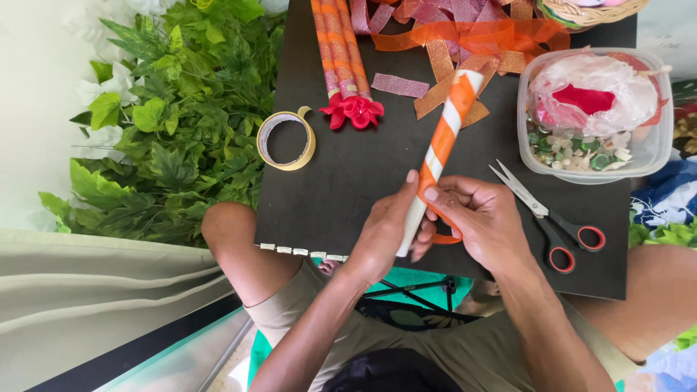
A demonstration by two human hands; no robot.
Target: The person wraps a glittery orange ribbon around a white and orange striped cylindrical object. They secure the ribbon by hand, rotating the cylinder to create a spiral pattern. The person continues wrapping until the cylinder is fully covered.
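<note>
White stick half-wrapped in orange ribbon (439,149) slants across the black board (348,181) on my lap. My left hand (385,232) closes around its bare lower end while my right hand (483,218) pinches the ribbon against it. Red-handled scissors (548,218) lie just beside, a tape roll (287,140) well apart.

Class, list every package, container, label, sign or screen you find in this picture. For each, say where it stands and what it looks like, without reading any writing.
Clear plastic tub: right edge of the black board, rounded rectangle, holding white and red crumpled wrapping above green and white beads.
Woven basket: top right, only its tan rim shows.
Labels, signs, screens: none in view.
</note>
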